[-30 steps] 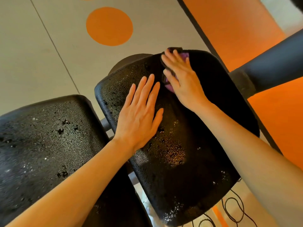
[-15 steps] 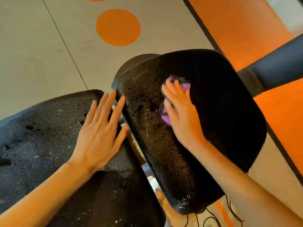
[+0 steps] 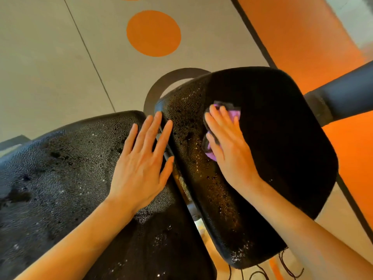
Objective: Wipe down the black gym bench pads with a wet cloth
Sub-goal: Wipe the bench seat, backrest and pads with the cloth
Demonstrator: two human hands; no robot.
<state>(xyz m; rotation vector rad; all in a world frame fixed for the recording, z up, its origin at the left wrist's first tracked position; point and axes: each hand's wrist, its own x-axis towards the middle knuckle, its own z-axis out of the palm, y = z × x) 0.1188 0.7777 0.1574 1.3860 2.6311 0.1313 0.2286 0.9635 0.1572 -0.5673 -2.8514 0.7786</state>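
So, the count: two black pads, a left pad [image 3: 60, 188] and a right pad [image 3: 272, 158], side by side with a thin gap between them. Two hands, one per pad: the left hand [image 3: 141, 164] lies flat at the left pad's edge next to the gap, fingertips reaching the right pad; the right hand [image 3: 228, 146] is on the right pad. One purple cloth [image 3: 234, 114] under that hand. One full orange dot [image 3: 153, 33] on the floor beyond the right pad, with a sliver of another dot at the top edge. One dark bar [image 3: 343, 98] off the right pad's far side.
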